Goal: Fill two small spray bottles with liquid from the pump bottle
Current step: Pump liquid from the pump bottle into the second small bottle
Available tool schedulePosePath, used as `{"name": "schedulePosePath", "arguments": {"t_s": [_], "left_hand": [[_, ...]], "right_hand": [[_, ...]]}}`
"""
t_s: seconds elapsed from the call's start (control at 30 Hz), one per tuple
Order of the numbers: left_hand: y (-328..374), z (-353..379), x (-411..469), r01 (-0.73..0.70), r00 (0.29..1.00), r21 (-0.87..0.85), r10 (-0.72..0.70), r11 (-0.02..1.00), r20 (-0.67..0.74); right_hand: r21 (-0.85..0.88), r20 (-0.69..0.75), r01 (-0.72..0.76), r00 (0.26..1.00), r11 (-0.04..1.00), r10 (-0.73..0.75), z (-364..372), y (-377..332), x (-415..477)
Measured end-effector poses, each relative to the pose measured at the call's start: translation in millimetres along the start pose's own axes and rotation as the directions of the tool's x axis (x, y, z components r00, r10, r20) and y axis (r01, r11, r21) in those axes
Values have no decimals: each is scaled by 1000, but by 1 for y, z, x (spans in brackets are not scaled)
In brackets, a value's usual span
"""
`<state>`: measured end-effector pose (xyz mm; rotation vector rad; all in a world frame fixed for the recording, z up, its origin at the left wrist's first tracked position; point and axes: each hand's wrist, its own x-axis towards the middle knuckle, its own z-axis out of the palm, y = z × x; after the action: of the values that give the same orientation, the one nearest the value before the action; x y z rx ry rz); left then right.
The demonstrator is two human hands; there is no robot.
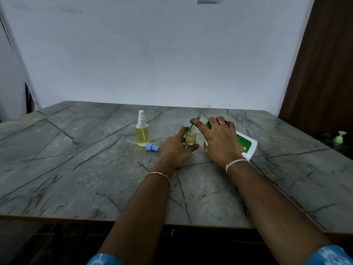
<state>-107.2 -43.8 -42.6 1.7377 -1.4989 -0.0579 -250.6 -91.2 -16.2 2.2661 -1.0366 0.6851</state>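
A small clear spray bottle (142, 131) with a white sprayer stands upright on the table, full of yellow liquid. A second small bottle (190, 137), uncapped and mostly full of yellow liquid, is gripped by my left hand (176, 148). My right hand (219, 140) holds the white and green pump bottle (246, 144), tilted, with its green nozzle (197, 118) over the open bottle's mouth and my forefinger on the pump head. A blue sprayer cap (152, 146) with its white dip tube lies on the table between the two small bottles.
The grey marble-patterned table (95, 178) reaches to a pale wall behind. A brown door stands at the right. A green pump top (339, 137) shows in the dark area off the table's right edge.
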Motion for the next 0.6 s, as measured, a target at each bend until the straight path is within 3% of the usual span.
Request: {"name": "schedulePosePath", "arguments": {"t_s": [0.6], "left_hand": [[1, 0, -1, -15, 1000, -10, 15, 1000, -8]], "right_hand": [[0, 7, 6, 1000, 1000, -6, 0, 2, 0]]}}
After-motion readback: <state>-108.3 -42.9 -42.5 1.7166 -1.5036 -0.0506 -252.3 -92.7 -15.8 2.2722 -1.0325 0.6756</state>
